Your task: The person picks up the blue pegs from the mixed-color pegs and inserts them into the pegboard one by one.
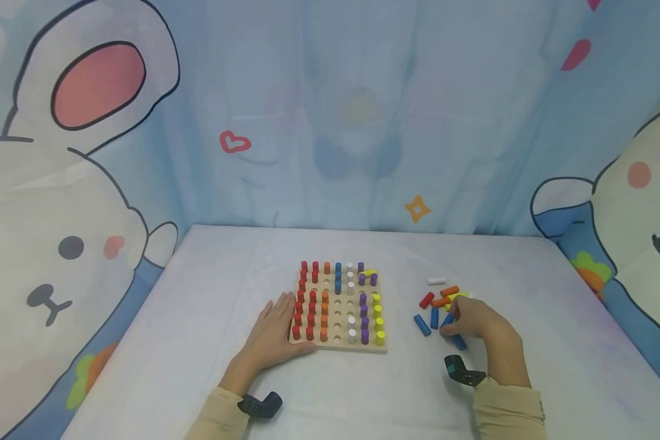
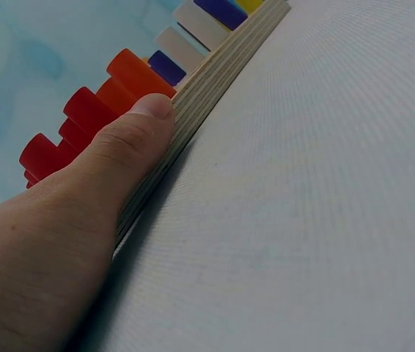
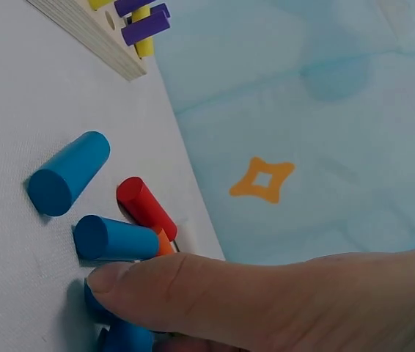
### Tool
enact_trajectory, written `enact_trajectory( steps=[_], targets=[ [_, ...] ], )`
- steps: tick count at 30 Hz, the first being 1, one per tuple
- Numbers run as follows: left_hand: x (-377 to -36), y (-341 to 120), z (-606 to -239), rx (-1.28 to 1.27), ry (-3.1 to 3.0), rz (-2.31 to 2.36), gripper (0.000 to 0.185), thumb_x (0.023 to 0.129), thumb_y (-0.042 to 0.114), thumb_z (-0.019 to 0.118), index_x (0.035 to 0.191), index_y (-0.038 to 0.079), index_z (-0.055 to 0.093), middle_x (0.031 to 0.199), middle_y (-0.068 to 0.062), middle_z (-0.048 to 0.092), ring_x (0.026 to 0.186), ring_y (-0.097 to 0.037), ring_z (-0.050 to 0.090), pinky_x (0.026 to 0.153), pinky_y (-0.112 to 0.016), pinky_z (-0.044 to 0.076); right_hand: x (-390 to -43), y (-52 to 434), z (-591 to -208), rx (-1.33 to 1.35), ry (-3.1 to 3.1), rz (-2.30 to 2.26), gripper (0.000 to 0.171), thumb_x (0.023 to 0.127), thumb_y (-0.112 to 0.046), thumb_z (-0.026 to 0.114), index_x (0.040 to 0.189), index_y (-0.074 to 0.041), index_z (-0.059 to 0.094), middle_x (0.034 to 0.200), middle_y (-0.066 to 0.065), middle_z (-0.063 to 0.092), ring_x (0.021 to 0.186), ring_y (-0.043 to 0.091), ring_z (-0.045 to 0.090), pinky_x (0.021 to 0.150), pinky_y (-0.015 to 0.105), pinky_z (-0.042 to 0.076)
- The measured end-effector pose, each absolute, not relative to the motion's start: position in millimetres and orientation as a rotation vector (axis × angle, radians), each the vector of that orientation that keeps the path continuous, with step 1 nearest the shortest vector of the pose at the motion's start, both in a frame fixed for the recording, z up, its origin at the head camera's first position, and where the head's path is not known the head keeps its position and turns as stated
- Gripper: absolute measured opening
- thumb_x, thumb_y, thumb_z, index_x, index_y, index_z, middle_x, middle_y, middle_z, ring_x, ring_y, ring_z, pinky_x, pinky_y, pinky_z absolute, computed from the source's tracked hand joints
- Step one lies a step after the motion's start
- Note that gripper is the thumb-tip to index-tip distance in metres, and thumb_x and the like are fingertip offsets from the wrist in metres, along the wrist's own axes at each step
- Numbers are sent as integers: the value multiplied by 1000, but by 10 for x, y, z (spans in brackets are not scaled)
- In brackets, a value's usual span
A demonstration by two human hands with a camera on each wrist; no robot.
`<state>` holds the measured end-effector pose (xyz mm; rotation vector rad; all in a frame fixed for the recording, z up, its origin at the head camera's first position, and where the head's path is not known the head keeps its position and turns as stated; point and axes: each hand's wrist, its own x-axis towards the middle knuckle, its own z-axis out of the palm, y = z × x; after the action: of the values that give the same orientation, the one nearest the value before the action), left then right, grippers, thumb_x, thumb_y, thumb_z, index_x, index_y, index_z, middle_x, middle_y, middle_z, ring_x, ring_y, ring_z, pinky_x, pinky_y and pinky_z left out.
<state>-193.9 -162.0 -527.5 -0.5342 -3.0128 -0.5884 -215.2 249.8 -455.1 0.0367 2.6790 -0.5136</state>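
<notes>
A wooden pegboard [image 1: 357, 348] holds upright pegs in columns of red, orange, blue, white, purple and yellow. My left hand [image 1: 275, 330] lies along its left side with fingers extended, and the thumb [image 2: 138, 136] presses against the front edge. To the right of the board, my right hand [image 1: 478, 321] is down among loose pegs. Its thumb and curled fingers pinch a blue peg [image 1: 447, 320], which the thumb [image 3: 141, 290] partly covers in the right wrist view. Another blue peg [image 1: 459, 342] lies under that hand.
Beside the right hand lie two more blue pegs [image 1: 422, 325], a red peg [image 1: 426, 300], orange pegs [image 1: 449, 291], a white peg [image 1: 437, 281] and yellow ones [image 1: 459, 296]. One yellow peg [image 1: 368, 272] lies sideways atop the board. A printed curtain [image 1: 308, 122] hangs behind the white table [image 1: 225, 256].
</notes>
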Motion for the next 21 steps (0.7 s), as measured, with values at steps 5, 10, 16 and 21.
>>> enact_trajectory(
  steps=[5, 10, 16, 21],
  targets=[
    [-1943, -1616, -5269, -529, -3021, -582, 116, 70, 84, 49, 152, 8, 20, 158, -6, 22, 148, -20, 15, 121, -45, 12, -2166, 2540, -4565, 50, 2688, -513, 45, 77, -34, 76, 101, -1, 56, 86, 8, 57, 81, 23, 49, 63, 30, 44],
    [-1944, -1613, -5252, -526, -3028, -586, 116, 70, 85, 49, 152, 8, 20, 158, -6, 22, 148, -20, 15, 121, -45, 12, -2150, 2617, -4536, 35, 2703, -540, 47, 77, -37, 76, 100, -1, 56, 85, 7, 56, 82, 23, 49, 64, 31, 45],
    [-1945, -1614, -5251, -523, -3030, -580, 115, 70, 84, 49, 152, 8, 21, 158, -6, 23, 148, -20, 16, 121, -45, 13, -2132, 2664, -4487, 12, 2705, -572, 52, 79, -40, 74, 105, 1, 55, 91, 9, 58, 86, 25, 50, 68, 34, 47],
    [-1940, -1615, -5262, -524, -3027, -587, 115, 70, 84, 49, 151, 7, 22, 158, -6, 24, 148, -20, 16, 121, -45, 13, -2133, 2671, -4458, -16, 2730, -591, 54, 80, -34, 72, 113, 5, 55, 98, 15, 60, 88, 27, 52, 72, 40, 52]
  ],
)
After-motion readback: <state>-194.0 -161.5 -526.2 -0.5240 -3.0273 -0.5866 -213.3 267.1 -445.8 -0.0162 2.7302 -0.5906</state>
